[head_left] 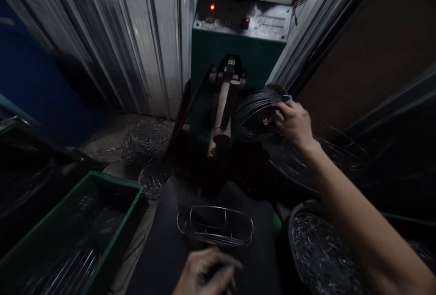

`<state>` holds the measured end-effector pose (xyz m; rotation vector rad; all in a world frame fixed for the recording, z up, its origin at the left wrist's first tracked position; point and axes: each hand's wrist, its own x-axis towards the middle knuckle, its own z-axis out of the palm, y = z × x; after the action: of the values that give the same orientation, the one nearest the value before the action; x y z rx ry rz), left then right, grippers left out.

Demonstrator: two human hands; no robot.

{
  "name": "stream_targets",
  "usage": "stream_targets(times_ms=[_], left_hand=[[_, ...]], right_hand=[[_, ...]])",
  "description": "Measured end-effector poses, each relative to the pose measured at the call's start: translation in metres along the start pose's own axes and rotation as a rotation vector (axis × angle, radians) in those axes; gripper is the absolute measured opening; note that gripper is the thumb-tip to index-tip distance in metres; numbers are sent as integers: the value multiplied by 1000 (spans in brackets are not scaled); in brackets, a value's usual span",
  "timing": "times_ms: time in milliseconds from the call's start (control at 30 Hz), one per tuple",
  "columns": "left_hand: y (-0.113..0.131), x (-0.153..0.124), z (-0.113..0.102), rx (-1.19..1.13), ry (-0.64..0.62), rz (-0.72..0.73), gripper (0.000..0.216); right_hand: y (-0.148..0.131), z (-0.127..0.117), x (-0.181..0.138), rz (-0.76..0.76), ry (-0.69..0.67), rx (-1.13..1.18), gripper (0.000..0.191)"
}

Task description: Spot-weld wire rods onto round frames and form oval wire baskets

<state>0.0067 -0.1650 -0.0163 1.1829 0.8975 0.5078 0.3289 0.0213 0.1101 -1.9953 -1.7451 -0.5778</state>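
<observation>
My right hand (293,121) reaches forward and is closed on a bundle of thin wire rings (256,106) beside the green machine (235,54). My left hand (207,271) is low at the bottom edge, fingers curled over a dark cloth on my lap. Whether anything lies in its fingers I cannot make out. A wire basket frame (215,225) lies on that dark cloth (163,249) just beyond my left hand. A wooden-looking cylinder (221,113) juts out of the front of the machine, left of the rings.
A green plastic crate (85,222) with wire parts stands at the lower left. A round tub (316,249) full of short wire pieces sits at the lower right. Piles of wire rings (146,138) lie on the floor. Corrugated metal sheeting (129,36) stands behind.
</observation>
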Motion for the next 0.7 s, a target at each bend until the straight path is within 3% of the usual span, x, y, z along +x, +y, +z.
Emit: stream_targets(times_ms=[100, 200, 367, 433, 567, 700], left_hand=[[34, 12, -33, 208, 234, 226, 27], [41, 18, -59, 216, 378, 245, 28], [36, 21, -64, 168, 534, 255, 31], [41, 23, -57, 187, 506, 277, 31], [69, 27, -43, 305, 331, 395, 26], [103, 40, -28, 403, 168, 529, 24]], right_hand=[[5, 14, 43, -78, -162, -142, 28], [11, 18, 57, -116, -246, -170, 20], [16, 17, 56, -127, -262, -148, 30], [14, 16, 58, -138, -269, -127, 27], [12, 8, 63, -178, -289, -91, 19], [25, -7, 47, -162, -311, -98, 26]])
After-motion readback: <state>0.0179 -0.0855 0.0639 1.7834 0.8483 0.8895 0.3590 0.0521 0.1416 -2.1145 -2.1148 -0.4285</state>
